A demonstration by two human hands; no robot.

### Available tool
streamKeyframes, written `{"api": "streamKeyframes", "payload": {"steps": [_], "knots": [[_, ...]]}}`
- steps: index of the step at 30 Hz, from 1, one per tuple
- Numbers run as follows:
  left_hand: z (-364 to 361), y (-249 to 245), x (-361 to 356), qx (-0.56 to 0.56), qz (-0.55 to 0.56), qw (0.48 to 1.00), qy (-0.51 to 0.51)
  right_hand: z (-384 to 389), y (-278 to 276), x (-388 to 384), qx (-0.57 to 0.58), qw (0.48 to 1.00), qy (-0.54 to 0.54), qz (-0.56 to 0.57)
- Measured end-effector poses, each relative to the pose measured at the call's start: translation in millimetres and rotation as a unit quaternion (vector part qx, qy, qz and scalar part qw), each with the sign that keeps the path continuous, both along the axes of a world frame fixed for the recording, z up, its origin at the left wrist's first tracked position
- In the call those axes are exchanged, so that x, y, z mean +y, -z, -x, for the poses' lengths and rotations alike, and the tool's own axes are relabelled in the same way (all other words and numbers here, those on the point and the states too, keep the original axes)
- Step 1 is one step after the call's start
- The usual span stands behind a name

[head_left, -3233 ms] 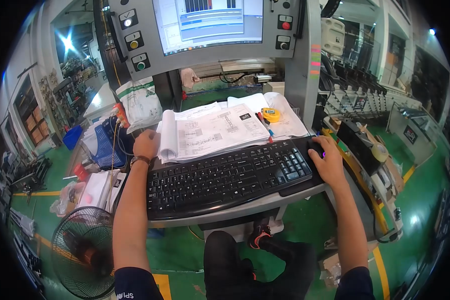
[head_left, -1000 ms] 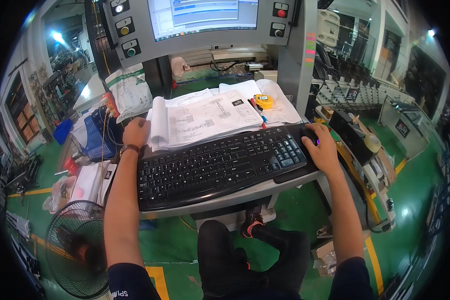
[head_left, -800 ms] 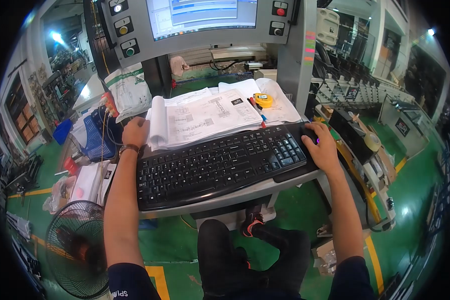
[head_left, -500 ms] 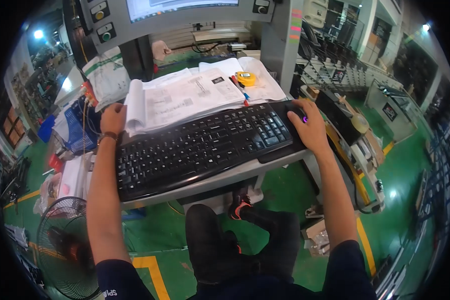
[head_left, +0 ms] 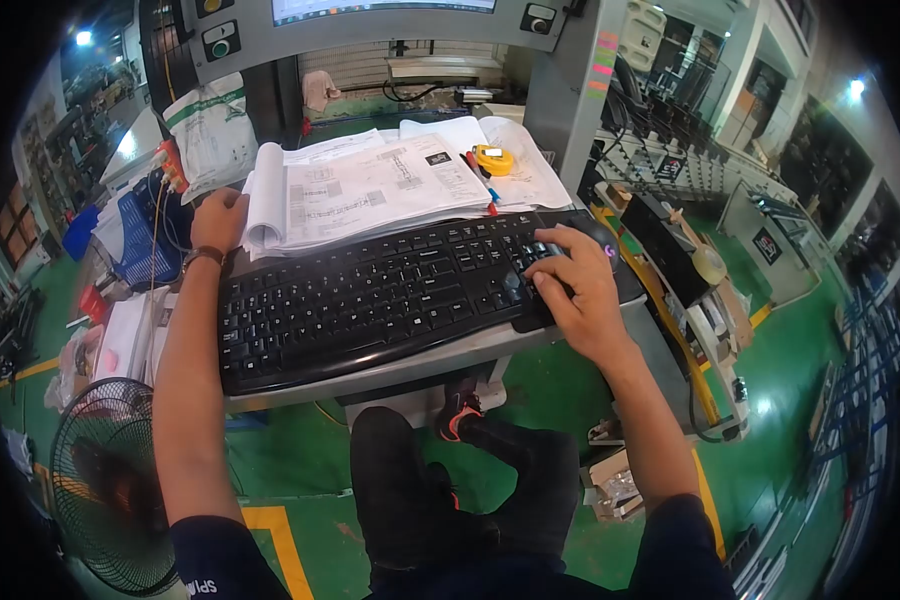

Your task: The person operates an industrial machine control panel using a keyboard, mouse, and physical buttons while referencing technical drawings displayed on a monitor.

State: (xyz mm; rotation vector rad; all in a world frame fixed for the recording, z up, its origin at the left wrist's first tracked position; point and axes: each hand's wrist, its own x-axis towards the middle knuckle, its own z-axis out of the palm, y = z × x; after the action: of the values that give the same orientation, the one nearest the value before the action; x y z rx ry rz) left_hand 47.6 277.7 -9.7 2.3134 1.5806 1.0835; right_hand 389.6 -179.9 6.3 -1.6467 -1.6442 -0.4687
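My right hand (head_left: 582, 300) is over the number pad at the right end of a black keyboard (head_left: 355, 312), its thumb and fingers apart and bent at the keys. Just beyond it is a dark mouse (head_left: 594, 229) with a small purple light. My left hand (head_left: 218, 221) rests at the left edge of the desk, fingers loosely bent, close beside the rolled edge of a stack of printed drawings (head_left: 370, 195). Nothing shows in its fingers. On the papers lie a yellow tape measure (head_left: 493, 159) and several pens (head_left: 480, 175).
A monitor panel (head_left: 370, 35) with buttons stands above the desk. To the left are a white sack (head_left: 210, 130), a blue basket (head_left: 150, 230) and a floor fan (head_left: 110, 480). A cart with a tape roll (head_left: 708, 264) is at the right.
My right hand has left the mouse and moved left onto the number pad. My left hand stays by the paper roll. The view has shifted slightly.
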Motion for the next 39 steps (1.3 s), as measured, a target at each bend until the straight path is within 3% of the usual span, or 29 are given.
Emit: {"api": "streamKeyframes", "payload": {"steps": [4,7,10,14,17,20,26,29,39], "knots": [[-1.0,-2.3,-4.0,-0.002,0.003,1.0,0.001,2.9,-10.4,12.6,0.017,1.0,0.014,-0.007],[-0.9,-2.7,-4.6,-0.004,0.008,1.0,0.005,-1.3,-4.2,21.2,-0.072,0.997,0.029,0.014],[0.2,-2.5,-3.3,-0.011,0.006,1.0,0.006,-2.3,-4.4,14.9,-0.025,0.999,0.027,0.0],[-1.3,-0.9,-3.7,-0.007,0.013,1.0,0.002,2.3,2.8,2.8,-0.054,0.994,0.096,0.0],[-0.4,-1.4,1.0,-0.003,0.011,1.0,-0.001,9.4,0.9,-11.1,-0.033,0.996,0.058,-0.055],[-2.9,-3.4,-9.6,-0.004,0.009,1.0,-0.012,17.5,3.2,-20.3,-0.062,0.996,0.063,-0.028],[-0.4,1.9,-5.2,-0.012,-0.027,0.999,0.021,52.5,-13.2,12.5,-0.018,0.998,-0.001,-0.053],[-1.7,5.5,-9.0,-0.029,-0.038,0.999,-0.002,70.5,-10.1,33.4,-0.07,0.996,-0.05,-0.021],[-6.9,-0.4,-13.2,-0.038,-0.006,0.999,-0.012,66.0,1.3,3.7,-0.033,0.999,-0.036,0.005]]}}
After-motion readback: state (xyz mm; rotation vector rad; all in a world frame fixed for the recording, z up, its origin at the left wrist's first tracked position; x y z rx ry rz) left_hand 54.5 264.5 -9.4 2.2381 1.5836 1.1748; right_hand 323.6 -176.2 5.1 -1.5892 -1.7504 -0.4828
